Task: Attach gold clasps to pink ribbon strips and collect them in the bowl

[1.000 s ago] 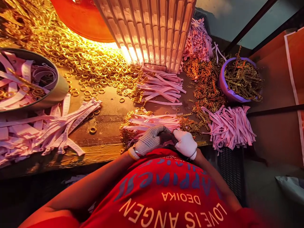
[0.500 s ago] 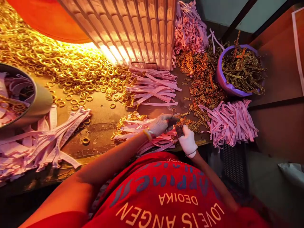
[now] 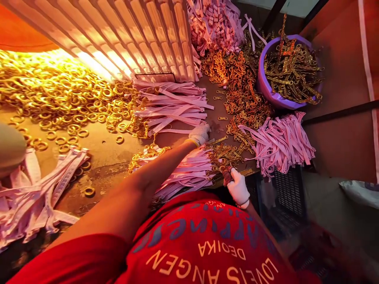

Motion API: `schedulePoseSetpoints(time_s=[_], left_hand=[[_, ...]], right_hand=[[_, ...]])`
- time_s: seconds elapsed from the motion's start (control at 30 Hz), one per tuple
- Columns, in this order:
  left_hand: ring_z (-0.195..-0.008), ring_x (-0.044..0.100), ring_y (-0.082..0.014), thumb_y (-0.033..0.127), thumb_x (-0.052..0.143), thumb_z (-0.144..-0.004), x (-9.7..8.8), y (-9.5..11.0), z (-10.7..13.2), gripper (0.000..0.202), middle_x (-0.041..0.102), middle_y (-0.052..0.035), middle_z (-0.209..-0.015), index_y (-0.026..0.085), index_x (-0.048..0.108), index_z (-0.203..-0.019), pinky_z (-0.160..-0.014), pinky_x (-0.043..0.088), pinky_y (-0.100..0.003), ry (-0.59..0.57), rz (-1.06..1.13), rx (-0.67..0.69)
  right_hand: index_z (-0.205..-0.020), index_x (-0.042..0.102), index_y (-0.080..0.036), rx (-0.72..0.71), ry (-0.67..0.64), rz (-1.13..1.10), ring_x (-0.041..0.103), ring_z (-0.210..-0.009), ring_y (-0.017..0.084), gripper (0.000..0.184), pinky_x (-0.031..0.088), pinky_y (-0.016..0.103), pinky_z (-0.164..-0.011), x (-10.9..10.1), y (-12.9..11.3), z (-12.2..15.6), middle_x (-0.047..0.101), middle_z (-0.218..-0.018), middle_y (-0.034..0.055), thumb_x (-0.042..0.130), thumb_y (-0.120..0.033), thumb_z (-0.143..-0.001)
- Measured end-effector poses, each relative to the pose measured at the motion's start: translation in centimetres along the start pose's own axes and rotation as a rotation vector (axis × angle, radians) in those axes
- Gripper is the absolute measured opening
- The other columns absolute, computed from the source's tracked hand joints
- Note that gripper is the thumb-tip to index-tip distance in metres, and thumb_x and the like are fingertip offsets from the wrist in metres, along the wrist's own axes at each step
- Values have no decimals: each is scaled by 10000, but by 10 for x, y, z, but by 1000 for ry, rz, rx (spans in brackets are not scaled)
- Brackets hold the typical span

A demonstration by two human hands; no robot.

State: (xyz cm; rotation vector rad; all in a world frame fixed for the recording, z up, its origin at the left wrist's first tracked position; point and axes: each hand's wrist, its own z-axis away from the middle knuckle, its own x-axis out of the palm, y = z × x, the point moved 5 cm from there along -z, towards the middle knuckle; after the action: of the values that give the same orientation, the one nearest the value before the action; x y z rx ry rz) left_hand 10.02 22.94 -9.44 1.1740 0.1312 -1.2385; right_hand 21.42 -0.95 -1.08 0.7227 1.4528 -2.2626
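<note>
Straps (image 3: 194, 170) fanned beside knobbly chains (image 3: 228, 153)

Flat and pink, they lie along the front edge of the worn bench (image 3: 109, 154). Left hand (image 3: 199, 135), curled, is at a bare gap; right hand (image 3: 237, 189), apart, bends beside the chains. Whether either grips anything cannot be told.

Warm light glares beneath the shade (image 3: 23, 33) at the far left of the table (image 3: 103, 157), bleaching the rings (image 3: 44, 79) and the foot of the panel (image 3: 148, 35). By the front edge, my right hand (image 3: 237, 188) shows pale. Past the near right corner, the floor (image 3: 325, 197) lies dim, blurred; the lens stretches my left sleeve (image 3: 77, 256).
</note>
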Motion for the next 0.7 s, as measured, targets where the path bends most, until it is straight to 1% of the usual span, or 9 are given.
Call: schedulePoseSetpoints(time_s=[0.07, 0.13, 0.23, 0.3, 0.33, 0.4, 0.5, 0.6, 0.7], left_hand=[[-703, 647, -147, 186, 561, -909, -12, -6, 18, 239, 702, -118, -888, 61, 702, -1056, -665, 478, -232, -12, 87, 15], [-495, 555, -117, 301, 536, -935, -24, -15, 48, 284, 654, -57, -658, 88, 712, -1001, -525, 433, -219, -58, 224, 23], [-356, 413, -101, 493, 547, -908, -35, -26, 107, 409, 551, -17, -495, 110, 687, -934, -391, 323, -218, -134, 608, -37], [-350, 392, -99, 543, 598, -862, -38, -28, 147, 428, 510, 0, -460, 121, 662, -894, -368, 283, -210, -128, 815, -85], [-357, 394, -96, 546, 618, -848, -39, -27, 164, 419, 504, 7, -460, 129, 650, -875, -368, 281, -203, -109, 857, -90], [-369, 390, -89, 532, 626, -849, -36, -23, 192, 387, 503, 15, -469, 145, 623, -838, -370, 279, -194, -80, 884, -87], [-365, 366, -91, 527, 567, -883, -25, -15, 215, 379, 473, 27, -457, 170, 562, -754, -364, 259, -199, -74, 846, -89], [-424, 430, -117, 458, 552, -879, -18, -8, 222, 323, 529, 2, -507, 181, 558, -712, -401, 314, -216, -18, 655, -5], [-615, 565, -165, 326, 617, -786, -12, -1, 226, 151, 664, -37, -686, 187, 620, -727, -561, 457, -251, 42, 493, 158]], right_hand=[[-957, 655, -197, -60, -24, -3, 599, -650, 172, 265, 484, 267, -682, 3, -11, -5, 676, -727, 23, 461, -377, -975], [-1056, 660, -196, -161, -26, -15, 659, -798, 194, 253, 515, 286, -781, 5, -28, -13, 731, -885, 57, 462, -325, -966], [-1186, 637, -202, -324, -78, 29, 676, -1009, 203, 287, 511, 298, -915, 13, -62, -27, 740, -1084, 77, 469, -258, -960], [-1197, 629, -194, -393, -140, 186, 671, -1041, 201, 290, 501, 289, -926, 22, -85, -33, 731, -1111, 85, 474, -211, -953], [-1181, 630, -184, -405, -164, 308, 670, -1031, 206, 282, 499, 286, -909, 27, -95, -34, 728, -1098, 93, 482, -189, -942], [-1123, 634, -165, -405, -195, 579, 665, -989, 222, 253, 493, 284, -847, 35, -111, -31, 716, -1045, 108, 505, -160, -906], [-1063, 625, -146, -439, -234, 882, 649, -917, 239, 216, 469, 287, -743, 44, -125, -19, 688, -997, 129, 529, -157, -870], [-1061, 612, -138, -503, -284, 998, 638, -872, 237, 210, 442, 290, -684, 50, -126, -6, 672, -1004, 141, 505, -157, -880], [-1072, 609, -137, -499, -292, 1011, 637, -887, 248, 228, 441, 301, -681, 51, -116, 2, 669, -1001, 146, 485, -147, -881]])
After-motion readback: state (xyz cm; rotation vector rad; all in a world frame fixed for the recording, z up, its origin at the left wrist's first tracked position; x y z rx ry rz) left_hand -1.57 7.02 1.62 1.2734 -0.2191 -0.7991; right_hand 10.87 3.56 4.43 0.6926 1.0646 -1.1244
